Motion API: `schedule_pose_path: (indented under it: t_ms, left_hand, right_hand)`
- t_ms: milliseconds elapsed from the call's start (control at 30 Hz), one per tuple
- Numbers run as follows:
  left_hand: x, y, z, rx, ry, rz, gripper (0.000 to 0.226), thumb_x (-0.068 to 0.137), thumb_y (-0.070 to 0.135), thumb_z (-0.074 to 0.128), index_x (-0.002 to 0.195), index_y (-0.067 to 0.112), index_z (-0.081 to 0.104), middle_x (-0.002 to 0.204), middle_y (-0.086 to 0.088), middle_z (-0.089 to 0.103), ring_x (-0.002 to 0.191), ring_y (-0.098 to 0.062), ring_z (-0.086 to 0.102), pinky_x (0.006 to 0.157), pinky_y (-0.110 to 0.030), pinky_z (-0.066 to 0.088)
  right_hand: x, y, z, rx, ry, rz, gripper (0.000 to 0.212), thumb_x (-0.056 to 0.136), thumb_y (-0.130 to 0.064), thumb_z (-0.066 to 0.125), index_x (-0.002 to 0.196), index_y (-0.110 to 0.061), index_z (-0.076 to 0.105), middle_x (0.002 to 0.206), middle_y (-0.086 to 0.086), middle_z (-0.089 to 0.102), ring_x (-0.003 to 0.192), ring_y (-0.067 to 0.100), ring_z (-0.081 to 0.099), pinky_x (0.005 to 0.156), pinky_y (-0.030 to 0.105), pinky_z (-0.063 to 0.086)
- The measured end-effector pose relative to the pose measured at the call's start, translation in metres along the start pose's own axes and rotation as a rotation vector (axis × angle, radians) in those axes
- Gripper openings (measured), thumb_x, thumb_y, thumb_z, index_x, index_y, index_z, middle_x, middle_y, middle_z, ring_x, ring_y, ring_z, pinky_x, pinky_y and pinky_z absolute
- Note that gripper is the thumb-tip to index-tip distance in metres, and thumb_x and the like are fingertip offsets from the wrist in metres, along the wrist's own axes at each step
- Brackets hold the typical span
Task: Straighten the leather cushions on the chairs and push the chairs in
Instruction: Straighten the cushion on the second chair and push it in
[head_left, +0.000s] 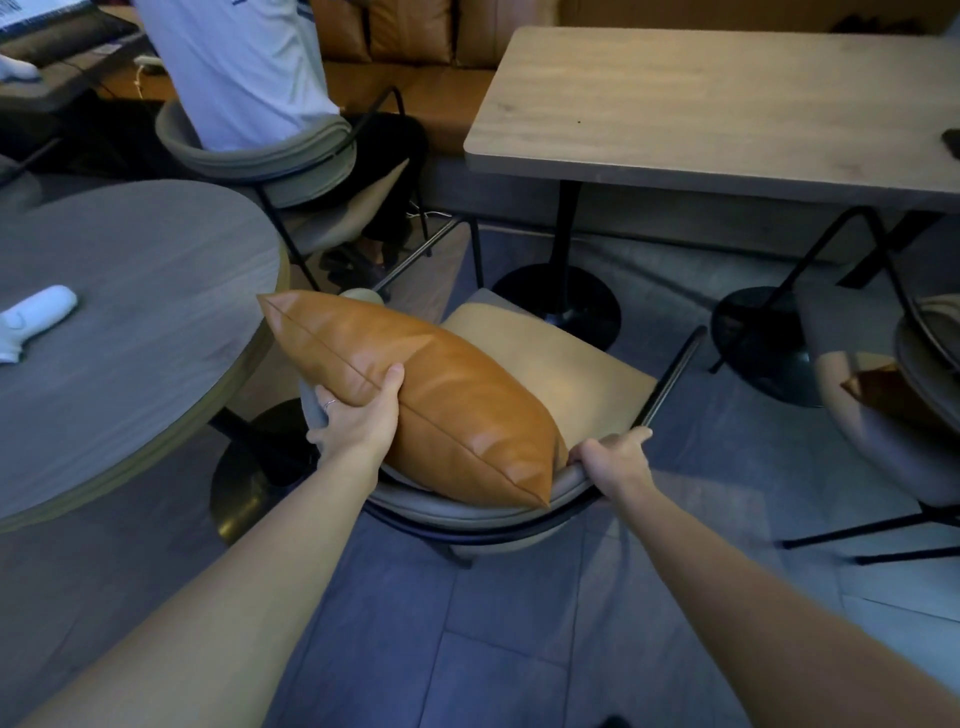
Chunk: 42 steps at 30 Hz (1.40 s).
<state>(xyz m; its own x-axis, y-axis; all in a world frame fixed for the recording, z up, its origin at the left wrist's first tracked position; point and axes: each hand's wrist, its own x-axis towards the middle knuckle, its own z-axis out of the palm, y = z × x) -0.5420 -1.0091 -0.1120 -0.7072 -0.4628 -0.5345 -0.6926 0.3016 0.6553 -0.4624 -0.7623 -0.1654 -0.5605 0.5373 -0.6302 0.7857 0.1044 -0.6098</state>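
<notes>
A tan leather cushion (431, 395) leans tilted against the curved grey backrest of the chair (519, 512) right below me. My left hand (358, 415) grips the cushion's left edge, thumb on its front face. On the right end of the backrest, my right hand (615, 457) is closed over the top rim. The chair's beige seat (566, 374) shows beyond the cushion. It stands between a round table and a rectangular table, pulled out from both.
Round grey table (130, 312) at left holds a white controller (34, 319). Rectangular wooden table (727, 104) stands ahead on black pedestal bases (561, 301). A second chair (893, 415) with a brown cushion is at right. A seated person (239, 67) occupies a chair behind.
</notes>
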Motion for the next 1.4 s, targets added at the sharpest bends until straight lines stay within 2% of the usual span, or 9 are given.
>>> schedule_pose_path:
  t_ms: [200,333,667,767,867,967,1133,1300,1400]
  left_hand:
    - [-0.005,0.027,0.045,0.063,0.008,0.006,0.119,0.07,0.086,0.058,0.161,0.035,-0.001,0.154,-0.02,0.022,0.125,-0.046,0.046,0.102,-0.052,0.042]
    - [-0.016,0.045,0.077,0.167,0.04,0.02,0.117,0.076,0.088,0.047,0.161,0.026,-0.004,0.149,-0.024,0.026,0.12,-0.046,0.049,0.097,-0.048,0.044]
    - [-0.022,0.093,0.142,0.215,0.062,-0.04,0.116,0.081,0.086,0.041,0.16,0.017,-0.01,0.156,-0.032,0.011,0.129,-0.048,0.046,0.108,-0.054,0.041]
    - [-0.018,0.099,0.153,0.254,0.073,-0.054,0.115,0.083,0.085,0.037,0.159,0.015,-0.012,0.159,-0.037,0.001,0.133,-0.051,0.042,0.11,-0.056,0.038]
    - [-0.012,0.101,0.157,0.301,0.092,-0.067,0.115,0.083,0.086,0.033,0.158,0.014,-0.014,0.159,-0.038,-0.002,0.131,-0.052,0.043,0.109,-0.057,0.039]
    - [-0.01,0.1,0.158,0.325,0.103,-0.064,0.115,0.082,0.087,0.033,0.158,0.014,-0.013,0.158,-0.039,-0.001,0.131,-0.054,0.043,0.107,-0.058,0.039]
    - [-0.013,0.098,0.15,0.345,0.067,-0.035,0.113,0.081,0.087,0.034,0.159,0.015,-0.005,0.156,-0.037,0.008,0.132,-0.052,0.04,0.1,-0.057,0.046]
    - [-0.009,0.094,0.116,0.37,-0.092,0.085,0.111,0.075,0.088,0.048,0.157,0.027,0.004,0.146,-0.023,0.027,0.123,-0.047,0.046,0.055,-0.043,0.043]
    - [0.002,0.088,0.085,0.308,-0.209,0.117,0.108,0.077,0.082,0.055,0.158,0.03,0.007,0.153,-0.019,0.033,0.127,-0.047,0.047,0.069,-0.053,0.058]
  right_hand:
    - [0.06,-0.03,-0.039,0.012,-0.059,0.022,0.114,0.082,-0.016,0.069,0.157,-0.013,-0.016,0.116,0.021,0.062,0.104,0.041,0.065,0.075,0.051,0.062]
    - [0.096,-0.047,-0.066,-0.035,-0.062,0.001,0.103,0.081,-0.014,0.072,0.156,-0.012,0.0,0.114,0.024,0.063,0.095,0.039,0.067,0.053,0.037,0.054]
    - [0.176,-0.091,-0.112,-0.114,-0.075,-0.071,0.067,0.081,-0.011,0.07,0.133,-0.011,0.028,0.098,0.02,0.061,0.074,0.031,0.066,0.047,0.036,0.055]
    - [0.185,-0.098,-0.115,-0.069,-0.087,-0.079,0.073,0.079,-0.012,0.072,0.137,-0.011,0.028,0.101,0.02,0.06,0.074,0.032,0.067,0.045,0.036,0.057]
    - [0.177,-0.09,-0.107,0.077,-0.032,-0.064,0.092,0.077,-0.018,0.074,0.153,-0.016,0.022,0.13,0.019,0.055,0.108,0.042,0.062,0.079,0.056,0.06]
    - [0.15,-0.069,-0.089,0.225,0.084,-0.127,0.093,0.087,-0.032,0.071,0.16,-0.023,0.015,0.151,0.018,0.047,0.133,0.043,0.048,0.109,0.053,0.042]
    - [0.094,-0.045,-0.05,0.356,0.175,-0.103,0.07,0.1,-0.042,0.05,0.16,-0.03,0.017,0.151,0.022,0.042,0.131,0.046,0.047,0.108,0.054,0.039]
    - [0.042,-0.032,-0.009,0.531,0.234,-0.074,0.06,0.106,-0.044,0.04,0.16,-0.028,0.019,0.157,0.017,0.038,0.137,0.04,0.043,0.105,0.045,0.037]
    - [0.006,-0.029,0.032,0.745,0.066,0.018,0.078,0.101,-0.037,0.056,0.161,-0.035,0.007,0.165,0.003,0.028,0.145,0.035,0.036,0.114,0.057,0.036]
